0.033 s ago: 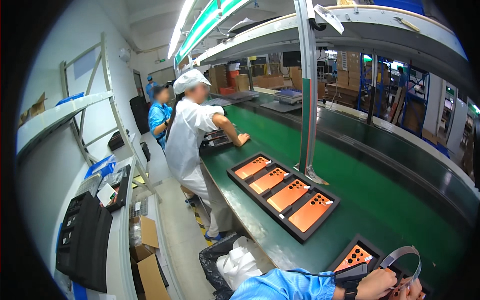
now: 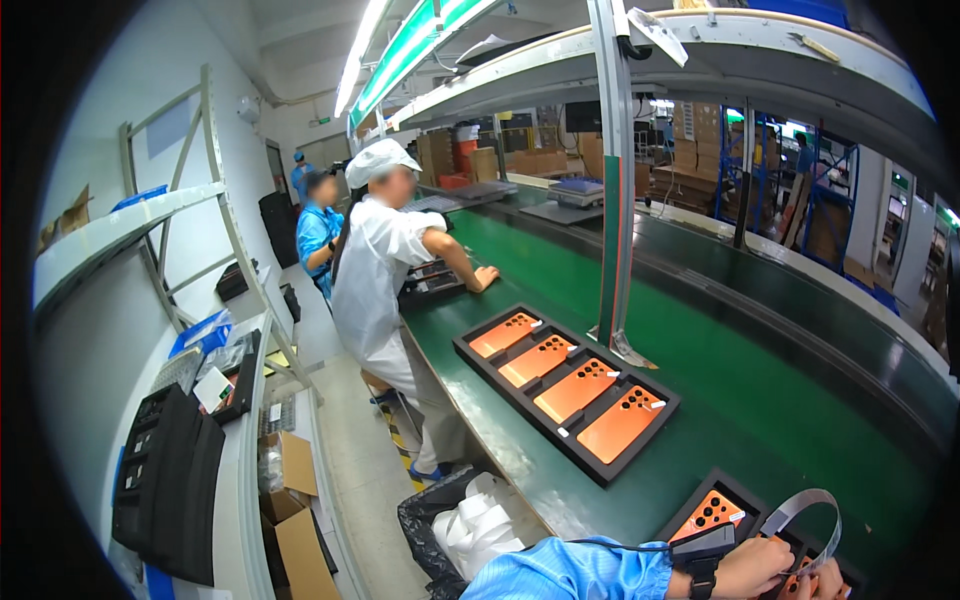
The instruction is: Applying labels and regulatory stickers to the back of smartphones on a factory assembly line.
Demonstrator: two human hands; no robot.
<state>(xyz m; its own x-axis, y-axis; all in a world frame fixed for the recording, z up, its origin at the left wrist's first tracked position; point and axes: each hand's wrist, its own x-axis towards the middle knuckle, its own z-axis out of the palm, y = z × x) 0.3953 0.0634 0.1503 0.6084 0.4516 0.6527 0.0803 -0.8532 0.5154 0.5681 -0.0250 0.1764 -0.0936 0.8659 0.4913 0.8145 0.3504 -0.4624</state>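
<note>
Translucent strip [image 2: 829,503] is seen at the lower right of the frame, bent into an upright arch, its two lower ends reaching down to the person's hands. The left hand [image 2: 752,568] is turned inward with its fingers bent and drawn in narrow near one end of the arch; the right hand [image 2: 826,580], partly cut off by the lower edge, is placed just beside it, its fingers also bent close together by the other end. By which fingertips the strip is pinched cannot be told.

Beneath the hands, a black tray [image 2: 757,497] is partly covered; in its exposed compartment an orange phone [image 2: 708,513] is laid, camera side up. A dark watch-like band [image 2: 702,578] is worn at the left wrist, below a blue sleeve [image 2: 575,572].

Right of centre, four orange phones [image 2: 618,424] are held in separate compartments of a longer black tray [image 2: 607,478], set on the green work surface [image 2: 760,410]. Farther up, left of centre, a co-worker [image 2: 372,270] in white is seen beside the same surface.
</note>
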